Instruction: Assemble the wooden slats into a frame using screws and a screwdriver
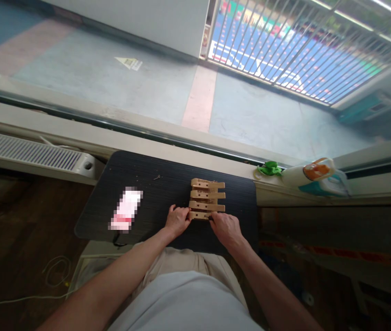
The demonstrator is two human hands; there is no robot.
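A wooden piece (207, 195) made of several parallel light-wood bars with dark round holes lies on a dark table (147, 170). My left hand (178, 220) is closed on the left end of the nearest wooden bar (198, 215), fingertips pressed to it. At that bar's right end, my right hand (227, 227) is closed with its fingers pinched together. Something small and dark shows at the right fingertips, close to a hole in the bar; its kind is too small to tell. The bars' right ends stick out past the part beneath them.
A phone-like blurred bright rectangle (126, 209) lies on the table's left, with a small screw-like bit (157, 177) behind it. On the windowsill stand a green cloth-like item (269, 168) and a white bottle (294, 176). A radiator (37, 154) is at left.
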